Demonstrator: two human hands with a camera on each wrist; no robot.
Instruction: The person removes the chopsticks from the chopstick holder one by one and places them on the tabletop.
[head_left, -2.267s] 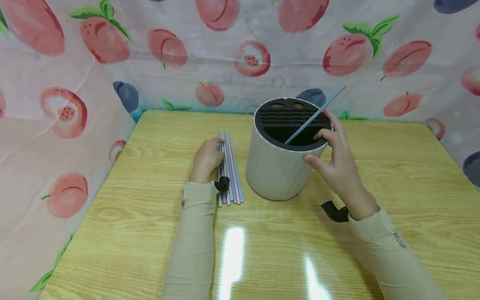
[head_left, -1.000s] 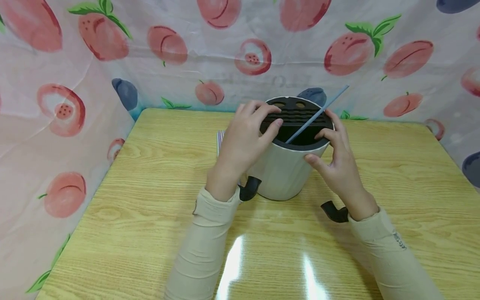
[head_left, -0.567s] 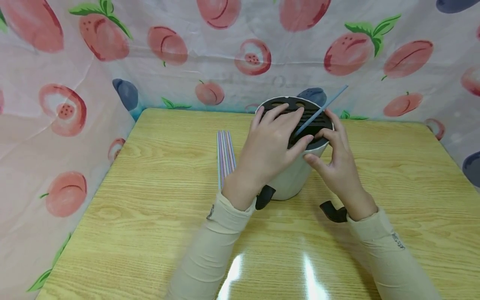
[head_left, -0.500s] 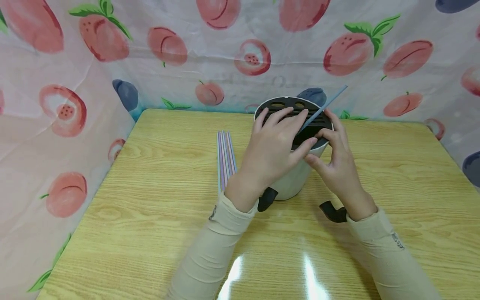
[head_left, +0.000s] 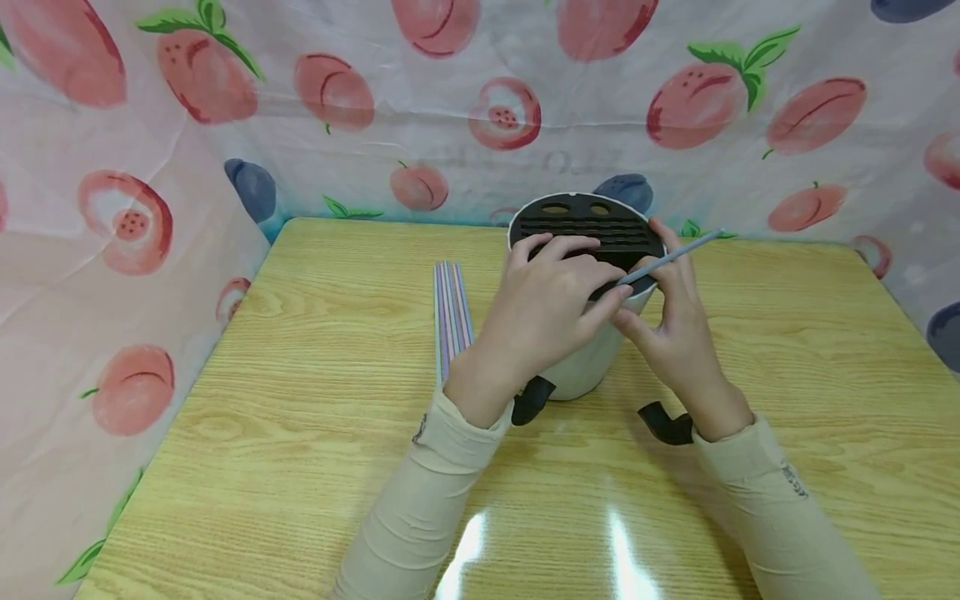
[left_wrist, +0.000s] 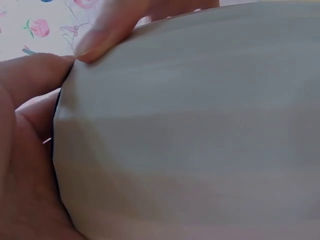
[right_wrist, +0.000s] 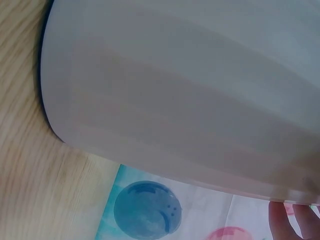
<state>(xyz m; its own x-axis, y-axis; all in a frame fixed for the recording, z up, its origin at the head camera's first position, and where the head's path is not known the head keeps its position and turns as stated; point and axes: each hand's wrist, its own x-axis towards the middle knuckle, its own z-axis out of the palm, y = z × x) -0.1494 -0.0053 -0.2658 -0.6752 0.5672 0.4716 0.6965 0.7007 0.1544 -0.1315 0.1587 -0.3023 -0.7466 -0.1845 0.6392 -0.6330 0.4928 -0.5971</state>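
A round cream-white container point(head_left: 581, 371) stands upright, its black insert point(head_left: 585, 225) showing slots, two round holes and one wide opening. Over the front of the insert is my left hand point(head_left: 536, 308); its thumb and index finger pinch the lower end of a thin blue stick point(head_left: 705, 239). The stick slants up to the right across my right fingers. My right hand point(head_left: 671, 329) grips the container's right rim, thumb outside and a finger hooked over the edge. The container's pale wall point(left_wrist: 190, 140) fills much of the left wrist view and, as a pale side point(right_wrist: 175, 100), the right one.
Left of the container, several pastel sticks point(head_left: 450, 312) lie side by side on the wooden table point(head_left: 300, 375), their near ends hidden by my left wrist. A fruit-print cloth point(head_left: 420, 108) hangs behind the table and along its left side. Each wrist carries a black curved piece point(head_left: 666, 423).
My left hand has come from the sticks on the table to the container's opening and taken hold of the blue stick, which has tipped lower to the right. My right hand keeps its grip.
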